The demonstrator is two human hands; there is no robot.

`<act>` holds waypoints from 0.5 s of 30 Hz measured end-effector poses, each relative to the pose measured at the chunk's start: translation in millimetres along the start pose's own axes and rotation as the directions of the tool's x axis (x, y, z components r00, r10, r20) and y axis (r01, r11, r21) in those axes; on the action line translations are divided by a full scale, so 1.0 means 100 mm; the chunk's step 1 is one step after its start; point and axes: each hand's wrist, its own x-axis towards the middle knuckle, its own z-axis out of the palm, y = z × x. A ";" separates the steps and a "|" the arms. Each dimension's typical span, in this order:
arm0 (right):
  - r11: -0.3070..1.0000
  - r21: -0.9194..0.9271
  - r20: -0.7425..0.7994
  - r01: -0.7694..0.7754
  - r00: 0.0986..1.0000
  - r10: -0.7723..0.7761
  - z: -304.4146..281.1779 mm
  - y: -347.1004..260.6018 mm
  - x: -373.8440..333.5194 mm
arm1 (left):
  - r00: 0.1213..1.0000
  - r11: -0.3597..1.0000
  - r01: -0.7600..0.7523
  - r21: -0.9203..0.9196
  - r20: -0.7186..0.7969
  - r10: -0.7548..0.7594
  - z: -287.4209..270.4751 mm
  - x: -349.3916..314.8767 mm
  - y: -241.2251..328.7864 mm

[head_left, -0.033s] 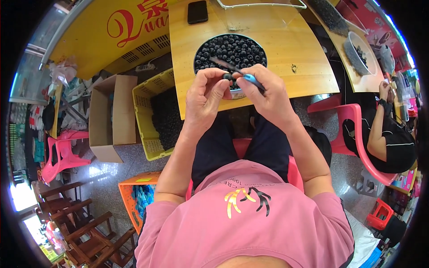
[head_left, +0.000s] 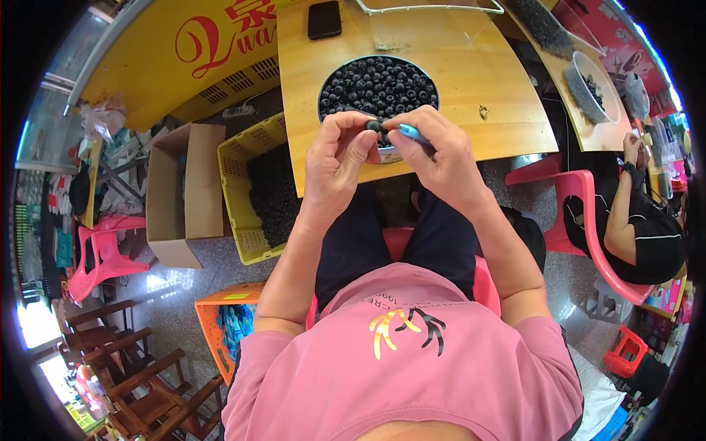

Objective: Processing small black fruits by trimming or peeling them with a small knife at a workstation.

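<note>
My left hand (head_left: 341,153) pinches a small, dark round piece (head_left: 375,126) between thumb and fingers; it looks like a bead or a berry. Close against it, my right hand (head_left: 440,147) is closed around a knife (head_left: 414,133) with a light blue handle. The blade is hard to make out, partly hidden by the fingers. Just beyond both hands, a round bowl (head_left: 439,94) full of similar dark round pieces stands at the table's near edge.
The bowl stands on a yellow wooden table (head_left: 485,95) with a black phone (head_left: 324,20) at its far left. Left of my legs are a yellow crate (head_left: 237,176) of dark pieces and a cardboard box (head_left: 204,180). At right, another person (head_left: 625,228) sits by a pink chair (head_left: 588,198).
The knife has turned in my right hand: its blade no longer stretches over the bowl, and more of the blue handle shows. My left hand stays in place with the dark piece.
</note>
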 end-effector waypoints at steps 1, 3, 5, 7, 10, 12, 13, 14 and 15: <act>0.963 -0.235 0.043 0.134 0.991 -0.127 -0.03 -0.03 0.00 | 1.000 1.000 -0.028 0.000 -0.001 0.028 0.00 0.00 0.00; 0.952 -0.265 0.053 0.151 0.988 -0.142 -0.05 -0.03 0.00 | 1.000 0.999 -0.027 -0.018 -0.002 0.027 0.02 0.00 0.00; 0.940 -0.295 0.063 0.170 0.985 -0.158 -0.06 -0.01 0.00 | 1.000 0.999 -0.028 -0.034 -0.003 0.028 0.03 0.01 -0.01; 0.922 -0.343 0.052 0.179 0.984 -0.172 -0.06 0.01 0.00 | 0.999 0.999 -0.036 -0.021 0.005 0.037 0.03 0.01 -0.02; 0.916 -0.352 0.046 0.192 0.981 -0.187 -0.05 0.03 -0.01 | 1.000 0.999 -0.015 -0.039 0.013 0.016 0.02 -0.01 -0.04; 0.912 -0.360 0.039 0.195 0.980 -0.195 -0.04 0.03 -0.01 | 0.999 0.998 -0.034 -0.048 0.015 0.035 0.02 0.00 -0.04; 0.909 -0.366 0.033 0.201 0.979 -0.203 -0.04 0.02 -0.01 | 0.998 0.997 -0.053 -0.056 0.014 0.054 0.02 0.01 -0.04; 0.908 -0.366 0.032 0.202 0.978 -0.204 -0.03 0.02 0.00 | 0.998 0.997 -0.054 -0.056 0.014 0.055 0.02 0.01 -0.04; 0.895 -0.389 0.027 0.218 0.974 -0.226 -0.03 0.03 0.00 | 0.998 0.997 -0.057 -0.054 0.006 0.057 0.03 0.02 -0.04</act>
